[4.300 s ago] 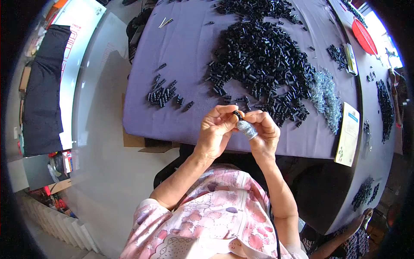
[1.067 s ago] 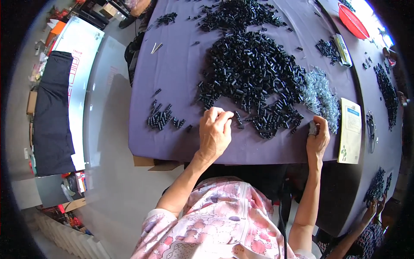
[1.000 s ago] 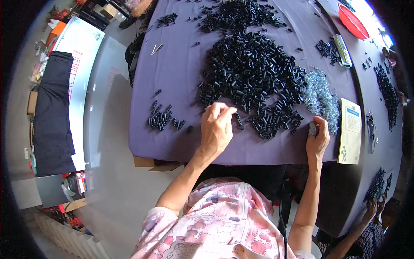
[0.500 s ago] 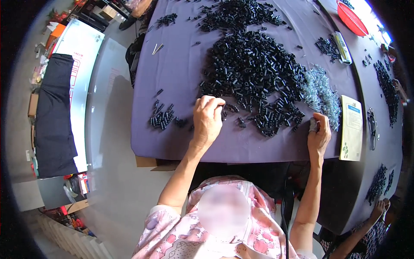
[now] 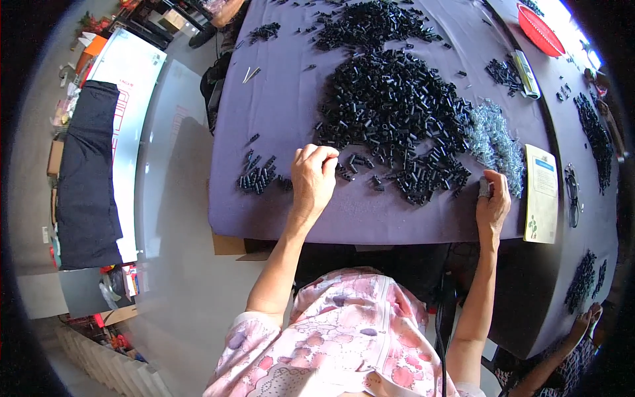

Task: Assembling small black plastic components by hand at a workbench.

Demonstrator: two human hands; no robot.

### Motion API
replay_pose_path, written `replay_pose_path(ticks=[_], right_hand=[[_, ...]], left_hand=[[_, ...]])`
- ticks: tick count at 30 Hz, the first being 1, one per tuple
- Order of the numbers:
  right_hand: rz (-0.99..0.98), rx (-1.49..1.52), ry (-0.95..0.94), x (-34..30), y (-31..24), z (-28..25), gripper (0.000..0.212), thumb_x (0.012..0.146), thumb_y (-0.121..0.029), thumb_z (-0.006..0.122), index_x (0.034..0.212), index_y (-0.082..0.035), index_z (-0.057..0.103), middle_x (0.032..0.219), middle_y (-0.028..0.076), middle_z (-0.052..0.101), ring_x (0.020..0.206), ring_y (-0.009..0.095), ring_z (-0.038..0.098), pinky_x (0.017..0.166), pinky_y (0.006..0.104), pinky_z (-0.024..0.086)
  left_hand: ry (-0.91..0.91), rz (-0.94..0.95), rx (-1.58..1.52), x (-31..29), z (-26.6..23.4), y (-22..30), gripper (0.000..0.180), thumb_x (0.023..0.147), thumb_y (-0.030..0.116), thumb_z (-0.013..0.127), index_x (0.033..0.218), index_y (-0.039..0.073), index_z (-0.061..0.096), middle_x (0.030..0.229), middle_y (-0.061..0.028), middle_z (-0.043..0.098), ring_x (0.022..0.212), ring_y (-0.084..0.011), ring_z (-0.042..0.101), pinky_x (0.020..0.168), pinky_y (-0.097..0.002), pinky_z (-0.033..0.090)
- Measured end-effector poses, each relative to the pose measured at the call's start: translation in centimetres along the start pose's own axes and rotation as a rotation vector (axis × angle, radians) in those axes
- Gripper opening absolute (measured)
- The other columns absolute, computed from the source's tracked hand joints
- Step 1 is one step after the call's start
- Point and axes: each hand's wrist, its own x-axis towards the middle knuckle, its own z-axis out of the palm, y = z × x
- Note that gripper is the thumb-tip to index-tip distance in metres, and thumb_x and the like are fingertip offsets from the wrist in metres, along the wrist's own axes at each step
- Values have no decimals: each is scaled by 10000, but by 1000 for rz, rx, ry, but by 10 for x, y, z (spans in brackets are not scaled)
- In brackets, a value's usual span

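My left hand hovers over the near side of the purple-covered table, thumb and fingers closed in a pinch. What lies between them, if anything, is hidden. Just beyond it spreads a big heap of short black tubes. A small group of black pieces, many lined up together, lies to its left. My right hand is curled beside a pile of small clear, springy-looking pieces. A grey wrap covers one of its fingers. Its fingertips are too hidden to show what they hold.
A cream paper packet lies right of the clear pile, with eyeglasses beyond it. A red basket stands at the far right. Another person's hand is at the lower right near more black pieces. Dark cloth hangs at left.
The view has shifted a little. My left hand has moved slightly left across the table, and the dark piece that showed at its fingertips is no longer visible. My right hand stays by the clear pile.
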Motion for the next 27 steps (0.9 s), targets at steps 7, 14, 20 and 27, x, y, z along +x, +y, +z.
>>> replay_pose_path(ticks=[7, 14, 20, 27], right_hand=[[62, 9, -27, 0, 1, 0, 325, 713, 108, 500, 986, -58, 560, 929, 116, 593, 889, 306, 593, 777, 366, 474], [57, 11, -28, 0, 3, -1, 361, 683, 129, 470, 980, -57, 557, 926, 118, 588, 890, 315, 588, 783, 377, 469], [48, -15, -28, 1, -8, -3, 341, 699, 125, 468, 973, -57, 558, 919, 117, 584, 884, 314, 588, 776, 374, 468], [52, -38, -33, 1, -6, -2, 357, 694, 127, 473, 986, -61, 556, 925, 115, 582, 884, 313, 591, 775, 367, 472]], left_hand=[[-41, -24, -4, 3, -6, -5, 55, 762, 55, 646, 813, 76, 640, 791, -72, 607, 776, -280, 559, 705, -380, 447], [-34, -3, 23, 5, -5, -9, 66, 773, 63, 641, 837, 77, 645, 808, -84, 602, 794, -284, 555, 725, -382, 452], [-9, 115, 104, 22, 12, -9, 77, 778, 87, 648, 854, 80, 651, 852, -97, 564, 825, -283, 534, 740, -388, 443], [-62, 87, -26, 9, 13, 3, 79, 769, 46, 653, 846, 38, 639, 850, -95, 581, 823, -269, 568, 750, -359, 462]])
